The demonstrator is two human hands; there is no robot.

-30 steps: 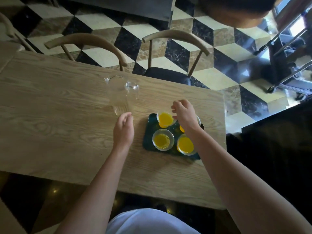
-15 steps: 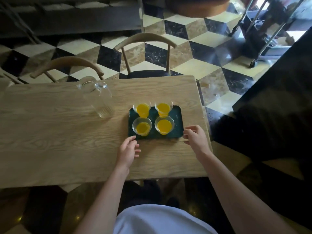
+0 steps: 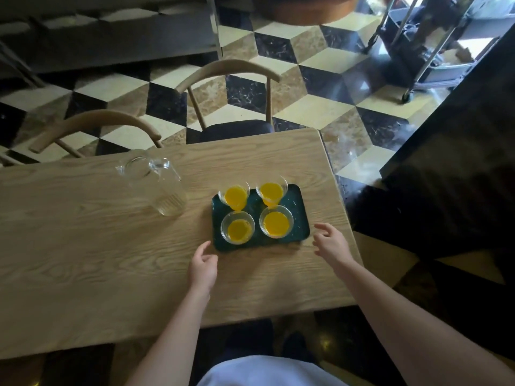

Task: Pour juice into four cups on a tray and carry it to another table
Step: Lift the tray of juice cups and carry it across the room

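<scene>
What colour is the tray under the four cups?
Dark green, seen in the head view: the tray lies flat on the wooden table.

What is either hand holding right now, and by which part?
Nothing is held. The left hand sits open at the near-left corner of the tray, the right hand open beside its near-right corner; neither has a grip on it.

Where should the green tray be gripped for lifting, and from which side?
Probably by its two short ends, left hand and right hand each coming in from its own side. The tray lies flat and carries four full cups, so a level two-sided grip suits it.
</scene>
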